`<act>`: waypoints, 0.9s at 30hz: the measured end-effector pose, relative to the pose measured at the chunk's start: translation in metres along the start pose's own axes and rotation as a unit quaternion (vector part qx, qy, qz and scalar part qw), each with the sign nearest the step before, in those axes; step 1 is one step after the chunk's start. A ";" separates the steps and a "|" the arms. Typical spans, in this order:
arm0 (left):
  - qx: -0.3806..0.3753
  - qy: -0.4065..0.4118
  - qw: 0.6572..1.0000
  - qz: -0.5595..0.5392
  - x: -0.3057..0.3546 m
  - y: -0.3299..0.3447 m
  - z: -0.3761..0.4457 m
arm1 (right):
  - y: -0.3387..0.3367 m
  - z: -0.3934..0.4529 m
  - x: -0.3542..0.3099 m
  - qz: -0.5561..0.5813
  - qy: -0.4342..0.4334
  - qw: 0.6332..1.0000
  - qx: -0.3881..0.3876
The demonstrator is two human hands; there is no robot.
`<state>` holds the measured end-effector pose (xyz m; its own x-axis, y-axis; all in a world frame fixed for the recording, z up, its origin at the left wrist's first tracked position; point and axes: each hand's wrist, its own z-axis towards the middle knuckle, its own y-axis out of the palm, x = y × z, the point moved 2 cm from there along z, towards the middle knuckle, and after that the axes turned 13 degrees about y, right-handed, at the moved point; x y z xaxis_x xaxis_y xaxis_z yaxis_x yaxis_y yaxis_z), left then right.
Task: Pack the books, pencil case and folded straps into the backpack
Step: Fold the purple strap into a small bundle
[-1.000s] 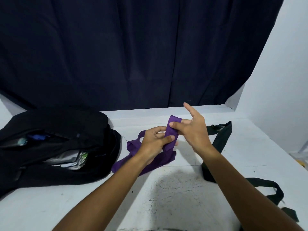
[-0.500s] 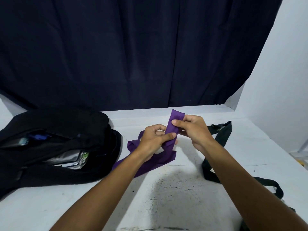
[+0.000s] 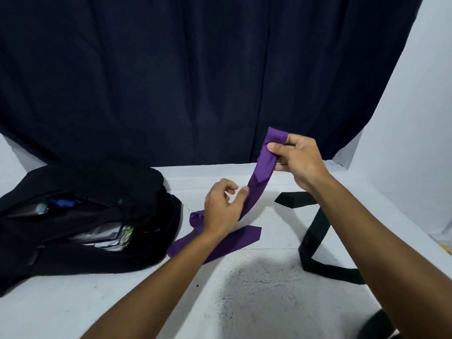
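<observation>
Purple strap (image 3: 263, 165) pinched in right hand (image 3: 297, 160), left hand (image 3: 223, 209) gripping it lower; black backpack (image 3: 80, 223) w/ books left.

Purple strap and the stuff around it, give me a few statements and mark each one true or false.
1. The right hand pinches the folded top of the purple strap. True.
2. The purple strap is already inside the backpack. False: its tail lies on the table beside the backpack.
3. The backpack is zipped shut. False: it gapes open, with items showing inside.
4. A dark green strap lies on the table under the right forearm. True.
5. The left hand is at the purple strap lower down. True.
</observation>
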<state>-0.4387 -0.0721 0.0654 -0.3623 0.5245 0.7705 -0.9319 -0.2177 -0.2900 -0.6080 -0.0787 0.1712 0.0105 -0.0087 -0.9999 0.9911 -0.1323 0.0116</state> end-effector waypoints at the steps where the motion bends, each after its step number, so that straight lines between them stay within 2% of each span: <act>1: 0.039 -0.024 0.999 -0.017 0.003 0.000 -0.002 | -0.001 0.000 -0.004 -0.005 -0.007 1.000 -0.010; 2: 0.036 -0.089 0.993 -0.070 0.008 0.001 -0.003 | -0.002 -0.001 -0.006 -0.012 -0.014 1.000 -0.024; 3: 0.002 -0.190 0.969 -0.155 0.013 0.003 -0.003 | -0.001 -0.004 -0.007 -0.020 -0.021 0.999 -0.041; 4: -0.041 -0.294 0.918 -0.262 0.019 0.006 -0.002 | 0.000 -0.007 -0.007 -0.029 -0.025 0.998 -0.059; 5: -0.067 -0.363 0.856 -0.362 0.021 0.007 0.002 | 0.002 -0.012 -0.005 -0.039 -0.028 0.996 -0.077; 6: -0.070 -0.397 0.800 -0.444 0.022 0.007 0.008 | 0.005 -0.017 -0.001 -0.051 -0.028 0.994 -0.094; 7: -0.050 -0.408 0.763 -0.499 0.019 0.005 0.016 | 0.008 -0.022 0.003 -0.060 -0.026 0.992 -0.111; 8: -0.028 -0.410 0.743 -0.529 0.018 0.002 0.023 | 0.010 -0.029 0.009 -0.065 -0.021 0.989 -0.128; 11: 0.006 -0.407 0.736 -0.541 0.012 -0.004 0.040 | 0.016 -0.047 0.032 -0.073 0.012 0.980 -0.184; 15: -0.011 -0.372 0.781 -0.502 0.014 -0.013 0.056 | 0.019 -0.066 0.070 -0.103 0.080 0.960 -0.247; 17: -0.043 -0.347 0.810 -0.472 0.014 -0.015 0.059 | 0.018 -0.070 0.086 -0.130 0.105 0.953 -0.254; 20: -0.142 -0.316 0.849 -0.399 0.012 -0.017 0.050 | 0.015 -0.070 0.092 -0.121 0.112 0.956 -0.243; 23: -0.224 -0.313 0.843 -0.376 0.011 -0.017 0.036 | 0.011 -0.065 0.084 -0.084 0.096 0.965 -0.231; 27: -0.249 -0.301 0.819 -0.420 0.009 -0.013 0.024 | 0.009 -0.054 0.077 -0.077 0.094 0.975 -0.186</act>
<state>-0.4296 -0.0845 0.0898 0.3432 -0.2167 0.9139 -0.7945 0.4520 0.4055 -0.5914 -0.0275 0.0934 -0.1535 0.1696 -0.9735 0.9617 0.2520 -0.1078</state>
